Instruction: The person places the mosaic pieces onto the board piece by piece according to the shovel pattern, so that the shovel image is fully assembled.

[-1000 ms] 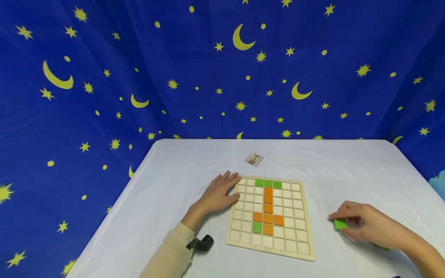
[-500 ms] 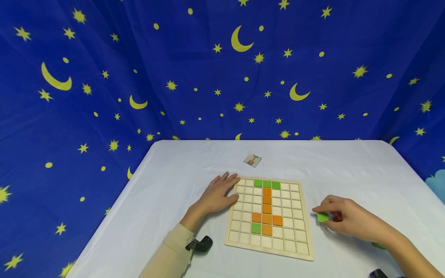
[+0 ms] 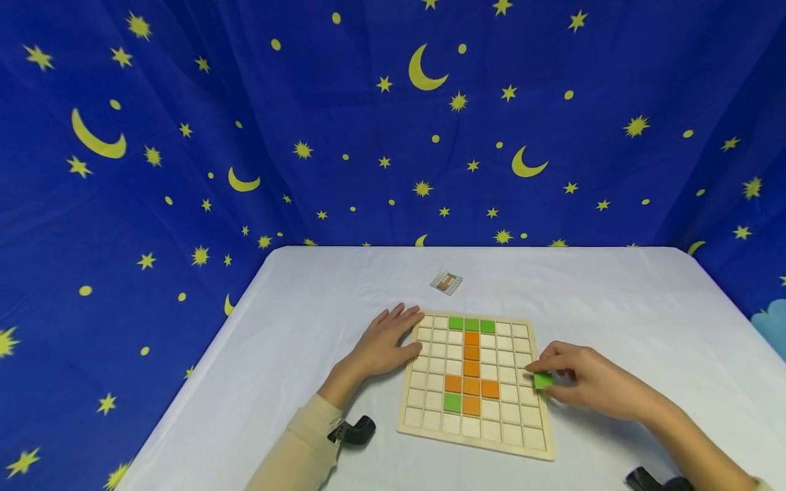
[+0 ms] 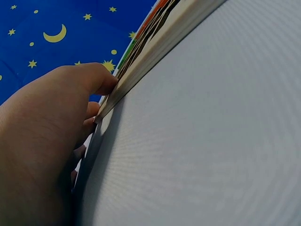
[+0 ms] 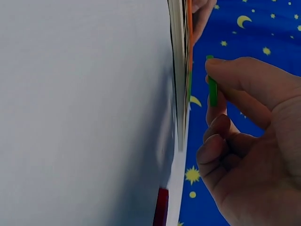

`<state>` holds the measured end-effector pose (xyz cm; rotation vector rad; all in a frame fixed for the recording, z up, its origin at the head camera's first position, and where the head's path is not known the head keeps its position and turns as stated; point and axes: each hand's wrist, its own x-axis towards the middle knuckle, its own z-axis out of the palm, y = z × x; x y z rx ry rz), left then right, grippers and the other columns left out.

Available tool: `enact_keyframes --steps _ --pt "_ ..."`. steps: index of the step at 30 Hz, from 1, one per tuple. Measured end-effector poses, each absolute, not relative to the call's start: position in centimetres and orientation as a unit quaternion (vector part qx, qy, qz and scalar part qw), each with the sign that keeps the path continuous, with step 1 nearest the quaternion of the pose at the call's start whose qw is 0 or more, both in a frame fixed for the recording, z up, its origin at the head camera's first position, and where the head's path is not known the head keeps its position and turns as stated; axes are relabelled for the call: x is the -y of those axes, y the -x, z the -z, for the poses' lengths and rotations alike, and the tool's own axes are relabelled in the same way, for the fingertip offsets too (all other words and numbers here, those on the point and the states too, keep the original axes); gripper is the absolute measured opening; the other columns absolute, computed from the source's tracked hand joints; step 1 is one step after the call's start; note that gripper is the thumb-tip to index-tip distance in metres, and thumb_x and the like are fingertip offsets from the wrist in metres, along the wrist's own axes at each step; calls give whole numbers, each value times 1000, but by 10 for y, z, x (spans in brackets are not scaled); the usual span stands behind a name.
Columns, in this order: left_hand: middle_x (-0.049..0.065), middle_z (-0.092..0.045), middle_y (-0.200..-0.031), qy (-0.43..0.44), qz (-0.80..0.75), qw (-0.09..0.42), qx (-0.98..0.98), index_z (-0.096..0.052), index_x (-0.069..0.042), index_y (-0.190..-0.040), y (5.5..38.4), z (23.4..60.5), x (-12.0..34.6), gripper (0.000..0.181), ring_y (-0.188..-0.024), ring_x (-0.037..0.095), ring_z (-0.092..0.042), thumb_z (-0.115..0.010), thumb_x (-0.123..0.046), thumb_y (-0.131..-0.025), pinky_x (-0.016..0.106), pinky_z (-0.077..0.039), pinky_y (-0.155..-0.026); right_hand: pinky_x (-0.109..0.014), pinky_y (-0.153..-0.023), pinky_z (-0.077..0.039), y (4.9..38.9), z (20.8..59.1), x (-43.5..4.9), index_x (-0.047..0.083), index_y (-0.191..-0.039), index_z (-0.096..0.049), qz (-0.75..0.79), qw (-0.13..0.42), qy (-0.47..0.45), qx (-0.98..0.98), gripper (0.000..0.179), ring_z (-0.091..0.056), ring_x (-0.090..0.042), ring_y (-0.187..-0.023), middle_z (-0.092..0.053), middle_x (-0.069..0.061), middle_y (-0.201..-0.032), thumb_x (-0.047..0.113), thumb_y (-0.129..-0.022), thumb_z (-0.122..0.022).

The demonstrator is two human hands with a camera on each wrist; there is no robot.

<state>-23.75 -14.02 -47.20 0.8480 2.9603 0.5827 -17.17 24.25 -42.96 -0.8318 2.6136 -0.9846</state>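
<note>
A square wooden grid board [image 3: 406, 409] lies on the table with orange tiles [image 3: 471, 369] and green tiles [image 3: 471, 325] set in some cells. My left hand [image 3: 383, 344] rests at the board's left edge, thumb and fingertips touching its frame, fingers stretched out. In the left wrist view the thumb lies against the board's edge [image 4: 146, 61]. My right hand [image 3: 589, 382] pinches a loose green tile [image 3: 543, 380] between thumb and fingers over the board's right edge. The right wrist view shows that tile [image 5: 213, 89] edge-on, apart from the board.
A small pattern card [image 3: 446, 282] with a coloured grid lies behind the board. A dark red piece [image 5: 161, 207] shows at the bottom of the right wrist view. The white-covered table [image 3: 331, 273] is backed by a blue curtain [image 3: 356, 123] with stars and moons.
My right hand has moved left with the green tile, from the table at the right to the board's right edge. The left hand has stayed in place.
</note>
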Motion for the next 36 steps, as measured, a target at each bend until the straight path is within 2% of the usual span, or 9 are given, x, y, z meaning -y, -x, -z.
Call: enact_keyframes --steps 12,27,36 --pt "-5 -29 -155 -274 -189 -1 -943 -36 -20 -150 241 471 139 64 -144 20 -14 -48 -48 -94 39 -8 -116 -23 -54 -42 178 431 -224 21 -116 -72 336 99 311 -883 34 -50 -12 -70 -59 11 -97 24 -82 -77" --pt "-5 -29 -154 -272 -191 5 -943 -36 -20 -150 237 472 141 64 -144 20 -15 -48 -48 -93 40 -9 -116 -22 -56 -45 177 432 -204 18 -116 -71 347 115 344 -865 33 -52 -12 -71 -60 11 -99 24 -84 -75" --pt "-7 -27 -155 -272 -182 6 -945 -35 -21 -151 238 473 141 65 -144 19 -13 -46 -49 -94 37 -7 -116 -20 -59 -44 178 432 -185 23 -112 -73 316 100 385 -862 28 -51 -9 -73 -59 13 -96 26 -84 -75"
